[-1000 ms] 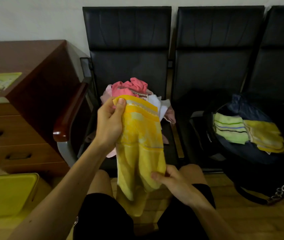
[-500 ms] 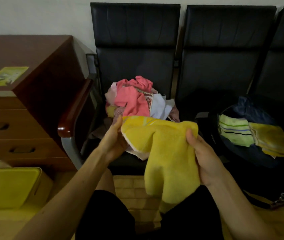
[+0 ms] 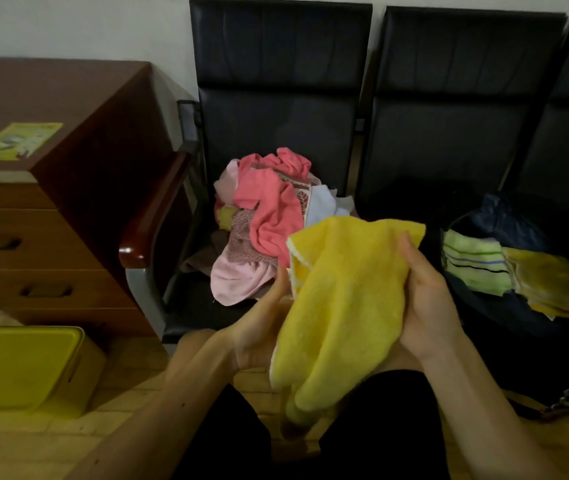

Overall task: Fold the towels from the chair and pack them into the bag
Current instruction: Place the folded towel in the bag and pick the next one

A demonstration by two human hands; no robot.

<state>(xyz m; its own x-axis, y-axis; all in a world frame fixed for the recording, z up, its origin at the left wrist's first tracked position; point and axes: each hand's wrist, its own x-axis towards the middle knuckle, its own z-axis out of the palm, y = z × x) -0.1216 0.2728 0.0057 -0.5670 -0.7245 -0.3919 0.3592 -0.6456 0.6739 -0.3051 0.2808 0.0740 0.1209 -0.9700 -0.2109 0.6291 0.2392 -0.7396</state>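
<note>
I hold a yellow towel [image 3: 345, 296] doubled over in front of my lap. My left hand [image 3: 262, 327] pinches its left edge from underneath, mostly hidden by the cloth. My right hand [image 3: 425, 299] grips the right side, thumb on top near the fold. A heap of unfolded towels [image 3: 265, 223], pink, white and brown, lies on the left black chair [image 3: 276, 98]. The dark bag [image 3: 504, 306] stands open on the seat to the right, with a folded green striped towel [image 3: 473, 268] and a folded yellow towel [image 3: 546, 285] inside.
A wooden desk with drawers [image 3: 33, 220] stands to the left, a yellow-green leaflet [image 3: 16, 142] on top. A yellow box [image 3: 19, 368] sits on the floor at lower left. The chair's wooden armrest [image 3: 153, 216] juts out beside the heap. My knees in black shorts [image 3: 227, 438] are below.
The yellow towel went from hanging long from my left hand to folded over. My right hand lifted its lower end up and now holds the right side; both hands moved lower and to the right.
</note>
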